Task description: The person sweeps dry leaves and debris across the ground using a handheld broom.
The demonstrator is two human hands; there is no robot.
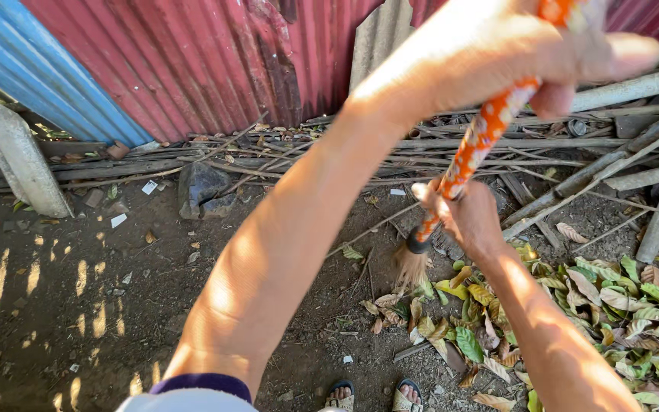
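The broom with the orange-and-white patterned handle (pixel 473 149) slants down to straw bristles touching dirt near the sandalled feet (pixel 375 397). The left hand (pixel 497 42) is clenched round its top; the right hand (pixel 463 210) grips lower down. It looks like mid-sweep: the green and yellow fallen leaves (pixel 573 320) lie heaped at four o'clock, calling for short strokes. No containers in sight; red corrugated metal fence (pixel 215 61) at twelve o'clock.

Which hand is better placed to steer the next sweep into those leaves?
Right, probably. The right hand grips the orange broom handle low, just above the bristles and beside the leaf pile. The left hand holds the handle's top, far from the ground, and likely serves as the pivot.
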